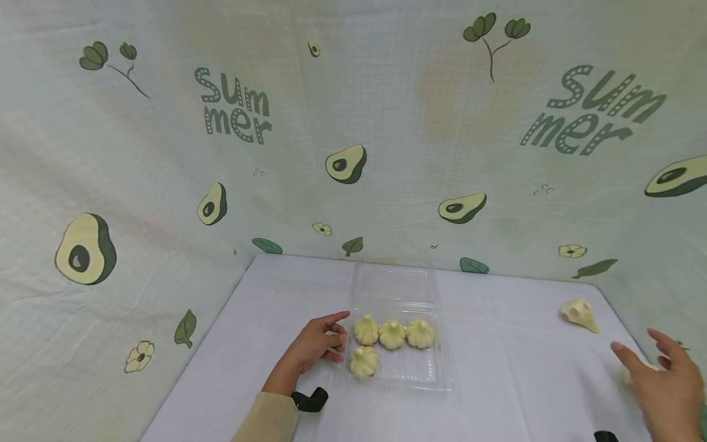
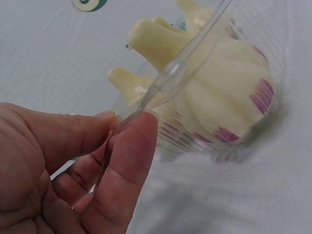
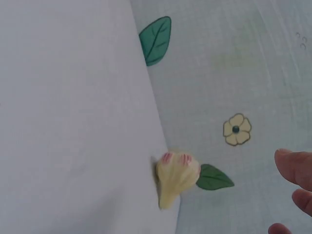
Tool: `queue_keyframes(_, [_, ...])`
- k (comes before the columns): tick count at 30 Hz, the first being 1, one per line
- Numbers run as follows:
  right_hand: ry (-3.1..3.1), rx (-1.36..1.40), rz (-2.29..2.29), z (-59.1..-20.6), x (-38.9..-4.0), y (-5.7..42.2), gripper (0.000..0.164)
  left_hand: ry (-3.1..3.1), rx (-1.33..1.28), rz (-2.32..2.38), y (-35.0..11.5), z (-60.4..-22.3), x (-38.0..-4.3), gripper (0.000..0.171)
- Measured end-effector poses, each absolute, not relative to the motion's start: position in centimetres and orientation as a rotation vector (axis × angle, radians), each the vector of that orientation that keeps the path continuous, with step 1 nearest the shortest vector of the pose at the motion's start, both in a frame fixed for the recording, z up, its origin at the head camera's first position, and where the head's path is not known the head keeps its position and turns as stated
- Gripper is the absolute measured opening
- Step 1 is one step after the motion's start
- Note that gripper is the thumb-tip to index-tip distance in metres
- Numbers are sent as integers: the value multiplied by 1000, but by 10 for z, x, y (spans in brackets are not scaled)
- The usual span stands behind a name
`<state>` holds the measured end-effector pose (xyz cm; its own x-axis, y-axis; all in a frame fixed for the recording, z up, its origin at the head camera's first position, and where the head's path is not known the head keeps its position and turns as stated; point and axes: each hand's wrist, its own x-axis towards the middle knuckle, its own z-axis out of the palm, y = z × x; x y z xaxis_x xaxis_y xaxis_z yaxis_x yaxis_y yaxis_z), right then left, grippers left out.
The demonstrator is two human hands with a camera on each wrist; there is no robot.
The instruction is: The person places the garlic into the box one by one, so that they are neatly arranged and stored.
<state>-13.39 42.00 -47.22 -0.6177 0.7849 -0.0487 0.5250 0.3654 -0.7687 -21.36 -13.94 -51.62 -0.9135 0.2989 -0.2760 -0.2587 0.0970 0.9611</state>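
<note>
A clear plastic clamshell container (image 1: 409, 369) lies with its lid (image 1: 393, 286) folded back. Several garlic bulbs sit in it: three in a row along the back, and one garlic bulb (image 1: 364, 362) at the front left. My left hand (image 1: 319, 342) pinches the container's left rim (image 2: 168, 80) between thumb and finger. Far to the right, my right hand (image 1: 665, 380) hovers with fingers spread and nothing gripped. Behind it shows a pale yellowish thing (image 1: 627, 374), mostly hidden by the hand. Beyond that hand, a loose garlic bulb (image 1: 579, 313) with pinkish marks lies on its side.
A white cloth covers the table (image 1: 508, 344). Hanging fabric (image 1: 397, 123) printed with avocados and leaves stands along its back and both sides. The loose bulb lies near the table's right edge. Black wrist straps show at both wrists.
</note>
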Motion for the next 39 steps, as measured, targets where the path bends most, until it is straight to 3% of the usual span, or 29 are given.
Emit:
queue_keyframes(14, [-2380,-1354,1143,-500,-131,456,81,1992,40,1873,-141,-520,-214,65])
queue_keyframes(26, [-2424,-1333,1116,-522,-138,468,77,2003,37,1868,-140,-518,-213,63])
queue_keyframes(39, [-2292,-1430,1227,-526,-150,452,77,1983,51,1881,-141,-519,-213,64])
